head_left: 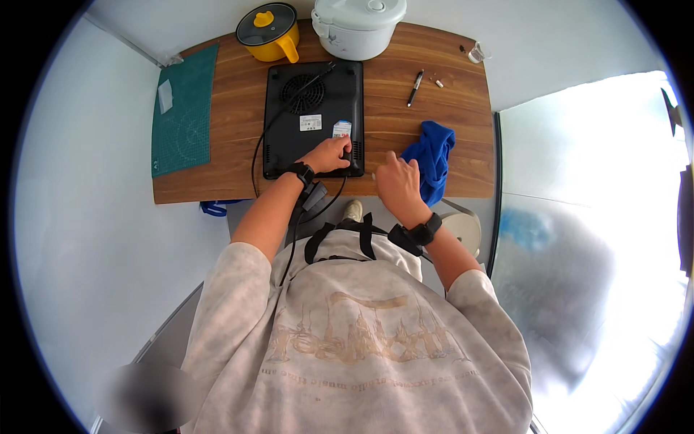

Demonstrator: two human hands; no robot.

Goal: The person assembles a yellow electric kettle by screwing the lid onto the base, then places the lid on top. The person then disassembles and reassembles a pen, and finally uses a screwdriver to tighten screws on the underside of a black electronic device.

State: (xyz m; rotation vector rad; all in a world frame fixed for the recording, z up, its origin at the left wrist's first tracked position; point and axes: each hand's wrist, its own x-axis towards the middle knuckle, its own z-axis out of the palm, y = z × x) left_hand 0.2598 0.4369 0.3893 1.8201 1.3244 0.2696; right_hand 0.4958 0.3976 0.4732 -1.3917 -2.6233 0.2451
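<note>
A black induction cooker (282, 155) lies bottom up on the wooden table, its round fan grille and labels facing me. My left hand (325, 155) rests on its near right part beside a small label, thumb and index finger apart. Across the cooker's underside runs a black power cord (273, 121), its plug end near the far right of the grille. Just right of the cooker, over the table's front edge, my right hand (397, 184) is closed with curled fingers. What it pinches, if anything, is hidden. A crumpled blue cloth (435, 155) lies right beside that hand.
A yellow pot (269, 49) with a dark lid and a white lidded pot (358, 36) stand at the back. A green cutting mat (189, 108) covers the left side. Toward the right are a pen (415, 88), small bits and a clear cup (477, 53).
</note>
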